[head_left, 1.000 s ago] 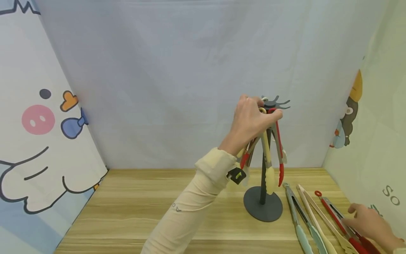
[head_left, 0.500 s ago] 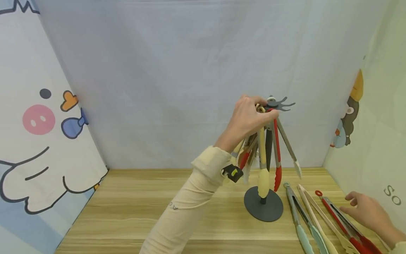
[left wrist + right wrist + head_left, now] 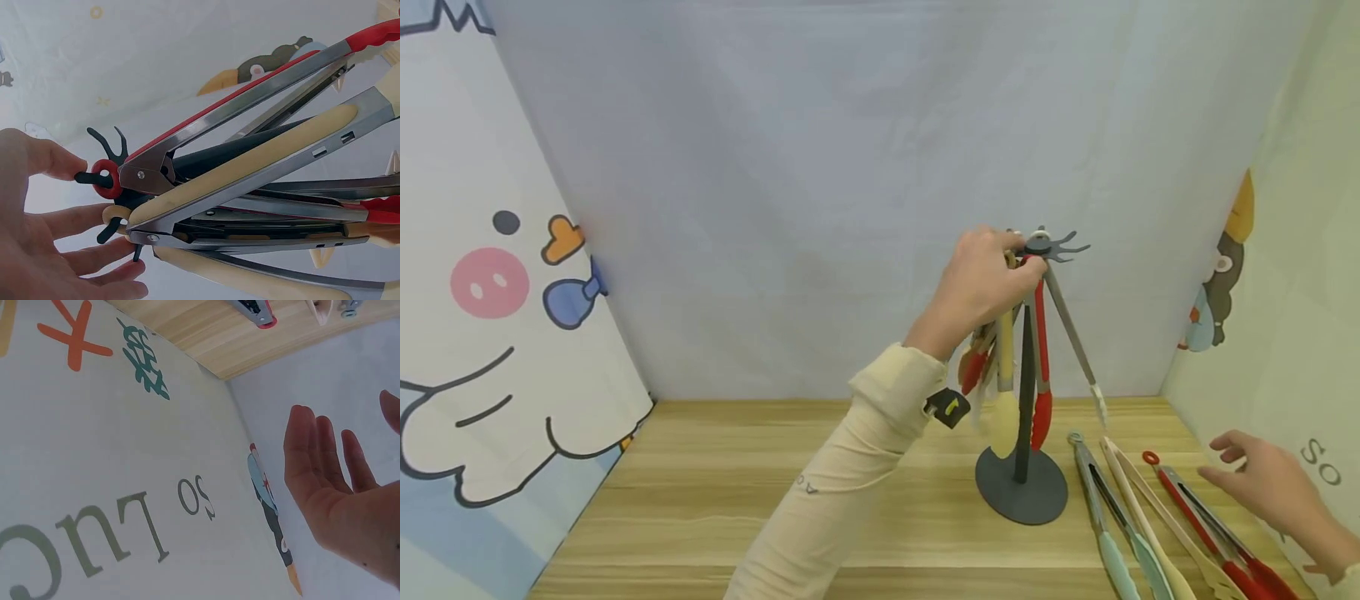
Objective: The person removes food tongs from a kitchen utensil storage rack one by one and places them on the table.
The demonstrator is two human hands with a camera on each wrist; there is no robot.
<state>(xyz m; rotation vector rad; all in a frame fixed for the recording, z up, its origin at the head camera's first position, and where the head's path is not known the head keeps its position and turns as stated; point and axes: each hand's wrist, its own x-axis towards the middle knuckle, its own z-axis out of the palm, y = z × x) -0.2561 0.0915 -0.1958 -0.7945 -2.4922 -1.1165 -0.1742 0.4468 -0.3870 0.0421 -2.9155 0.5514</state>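
My left hand (image 3: 981, 279) is at the top of a dark rotating utensil stand (image 3: 1026, 492). In the left wrist view its thumb (image 3: 59, 161) touches the hook carrying a red ring, and the fingers reach among the neighbouring hooks. Red tongs (image 3: 231, 106) and cream tongs (image 3: 262, 156) hang closest to this hand, with more tongs behind them. White-tipped tongs (image 3: 1075, 333) hang at the stand's right side. My right hand (image 3: 1273, 483) hovers over the right side of the table, fingers extended and holding nothing.
Teal tongs (image 3: 1108, 542), cream tongs (image 3: 1138, 508) and red tongs (image 3: 1206, 525) lie side by side on the wooden table (image 3: 737, 483), right of the stand. A printed cloth (image 3: 1300, 350) borders the right side, and a pale curtain (image 3: 820, 208) the back.
The stand's top has turned, carrying the front red and cream tongs leftward and bringing white-tipped tongs into view at right. My left hand shifted slightly left; my right hand rose from the red tongs.
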